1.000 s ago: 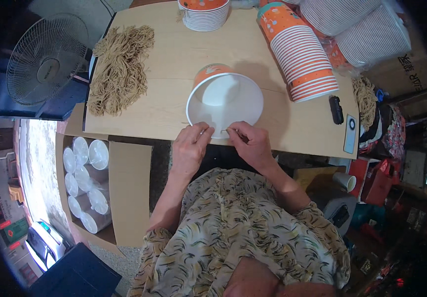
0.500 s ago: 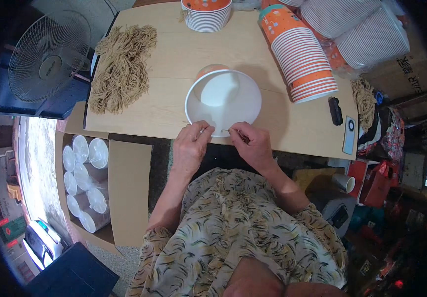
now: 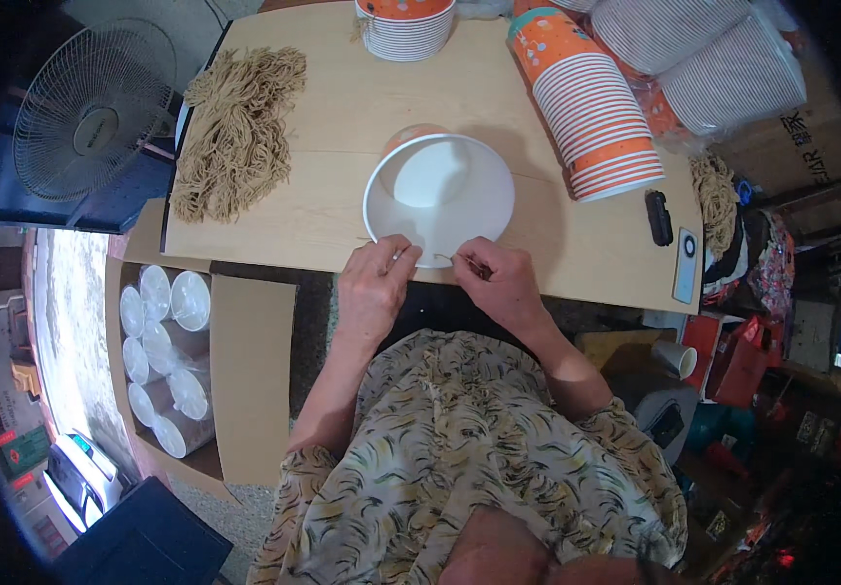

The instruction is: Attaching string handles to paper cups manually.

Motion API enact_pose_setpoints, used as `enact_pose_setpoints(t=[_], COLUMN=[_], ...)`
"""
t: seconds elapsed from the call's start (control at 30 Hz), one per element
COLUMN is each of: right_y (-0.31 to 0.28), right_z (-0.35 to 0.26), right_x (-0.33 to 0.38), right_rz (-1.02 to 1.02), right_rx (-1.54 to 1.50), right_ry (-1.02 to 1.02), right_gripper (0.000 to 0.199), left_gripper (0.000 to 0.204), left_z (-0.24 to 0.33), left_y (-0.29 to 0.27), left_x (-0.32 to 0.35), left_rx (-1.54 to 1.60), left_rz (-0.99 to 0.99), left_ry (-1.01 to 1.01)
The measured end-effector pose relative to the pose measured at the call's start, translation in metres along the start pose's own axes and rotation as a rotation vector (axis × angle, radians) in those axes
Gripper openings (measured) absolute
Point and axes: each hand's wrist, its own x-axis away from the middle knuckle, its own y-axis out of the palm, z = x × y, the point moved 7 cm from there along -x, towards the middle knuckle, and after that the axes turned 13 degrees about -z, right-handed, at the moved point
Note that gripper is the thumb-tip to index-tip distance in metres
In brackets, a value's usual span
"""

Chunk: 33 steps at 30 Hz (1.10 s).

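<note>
A paper bucket (image 3: 455, 219), white inside and orange outside, lies tipped on the table with its open mouth toward me. At the left of its near rim, my left hand (image 3: 374, 285) is closed, thumb and fingertips pinched together. What they pinch is too small to make out. My right hand (image 3: 500, 283) is closed on a thin tan cord (image 3: 443, 256), whose short end sticks out toward the rim. The rest of that cord is hidden by the curled fingers.
On the table (image 3: 333, 210) lie a heap of tan cords (image 3: 240, 132), a long bucket stack (image 3: 596, 117), a shorter bucket stack (image 3: 407, 34), a black object (image 3: 659, 218) and a pale flat device (image 3: 686, 265). A carton (image 3: 253, 375) of wrapped white cups and a fan (image 3: 96, 112) stand left.
The fingers of my right hand have shifted slightly at the cord. My left hand stays pinched at the rim, and the bucket keeps its place.
</note>
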Motion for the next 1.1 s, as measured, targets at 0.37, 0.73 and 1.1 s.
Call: enact_pose_setpoints(t=[0.37,0.73,1.1], right_y=[-0.017,-0.029,-0.025], right_z=[-0.003,-0.021,-0.017], right_x=[-0.013,-0.025,-0.024], right_rz=[0.02,0.115,0.059], right_rx=[-0.655,-0.713,-0.723], right_ry=[0.073,-0.019,0.006], right_gripper=[0.008,0.007,0.006], left_gripper=[0.017,0.053,0.014], left_z=[-0.019,0.014,0.011], left_y=[-0.03,-0.053,-0.047], left_x=[-0.054,-0.056,-0.051], left_rx=[0.135,0.492,0.428], left_rz=[-0.083,-0.022,0.084], left_ry=[-0.043,0.022,-0.019])
